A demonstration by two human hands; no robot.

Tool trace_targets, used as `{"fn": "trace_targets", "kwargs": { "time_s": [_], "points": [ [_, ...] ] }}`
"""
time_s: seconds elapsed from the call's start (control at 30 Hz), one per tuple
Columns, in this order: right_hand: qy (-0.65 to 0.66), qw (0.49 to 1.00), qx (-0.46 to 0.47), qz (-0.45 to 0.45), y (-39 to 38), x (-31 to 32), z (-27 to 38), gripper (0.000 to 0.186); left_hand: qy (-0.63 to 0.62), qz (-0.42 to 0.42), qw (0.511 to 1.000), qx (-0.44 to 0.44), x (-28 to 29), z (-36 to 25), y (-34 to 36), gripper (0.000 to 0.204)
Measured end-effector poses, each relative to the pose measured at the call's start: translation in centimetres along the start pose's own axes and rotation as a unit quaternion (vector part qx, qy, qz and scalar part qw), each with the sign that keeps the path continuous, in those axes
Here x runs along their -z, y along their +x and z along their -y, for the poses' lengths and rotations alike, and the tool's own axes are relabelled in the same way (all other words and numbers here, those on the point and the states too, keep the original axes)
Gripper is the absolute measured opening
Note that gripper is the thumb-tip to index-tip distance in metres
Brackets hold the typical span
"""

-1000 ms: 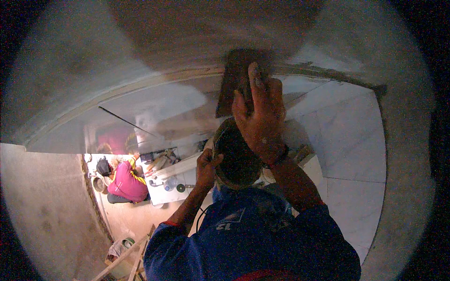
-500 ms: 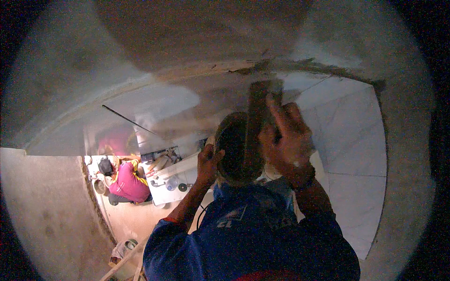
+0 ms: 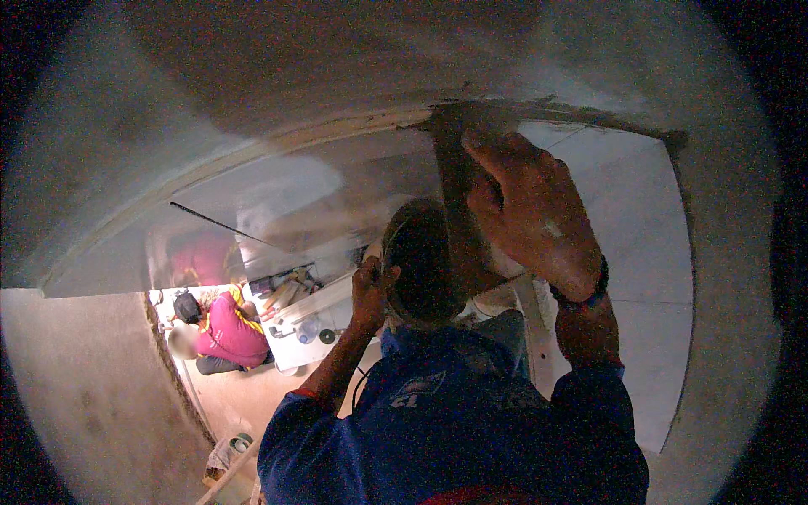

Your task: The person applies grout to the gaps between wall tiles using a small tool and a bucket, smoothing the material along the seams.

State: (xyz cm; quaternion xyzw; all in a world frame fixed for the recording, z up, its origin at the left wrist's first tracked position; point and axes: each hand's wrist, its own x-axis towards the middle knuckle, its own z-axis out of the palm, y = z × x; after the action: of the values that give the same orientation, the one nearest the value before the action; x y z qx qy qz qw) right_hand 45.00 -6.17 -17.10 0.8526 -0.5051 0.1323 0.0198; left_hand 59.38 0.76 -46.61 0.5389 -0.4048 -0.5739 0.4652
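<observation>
My right hand [image 3: 539,206] is raised at the top of a glossy pale tiled surface [image 3: 627,219]. Its fingers are closed around a dark flat tool [image 3: 450,160], trowel-like, whose upper end meets the dark-smeared seam above the tiles. Motion and shade blur the tool's outline. Lower down, in front of my blue-sleeved chest, my left hand [image 3: 369,293] grips the left side of a dark, round, bowl-like thing [image 3: 423,265]. What lies inside that is too dark to make out.
Rough grey plaster [image 3: 337,59] curves above the seam. At the lower left, a co-worker in a pink top [image 3: 231,332] crouches beside a white board [image 3: 290,349] bearing tools and wooden pieces. Wooden bars [image 3: 231,480] stand near the bottom edge. A thin black strip [image 3: 223,223] crosses the tiles.
My right hand and its tool have moved upward, so the tool's end now reaches the seam. The left hand keeps its hold on the bowl-like thing. The co-worker has shifted slightly.
</observation>
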Motion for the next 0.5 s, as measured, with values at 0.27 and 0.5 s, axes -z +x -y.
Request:
{"fn": "trace_targets", "kwargs": {
  "time_s": [0.27,0.5],
  "points": [
    [-0.026,0.998,0.023,0.057,-9.6,-1.0,0.0,0.044,-0.030,-0.006,1.000,-0.007,0.4,3.8,-3.4,0.025],
    [-0.162,0.968,0.190,-0.027,-11.2,-1.9,-0.1,0.050,-0.045,-0.005,0.999,0.017,0.6,7.6,-5.9,0.023]
  ]
}}
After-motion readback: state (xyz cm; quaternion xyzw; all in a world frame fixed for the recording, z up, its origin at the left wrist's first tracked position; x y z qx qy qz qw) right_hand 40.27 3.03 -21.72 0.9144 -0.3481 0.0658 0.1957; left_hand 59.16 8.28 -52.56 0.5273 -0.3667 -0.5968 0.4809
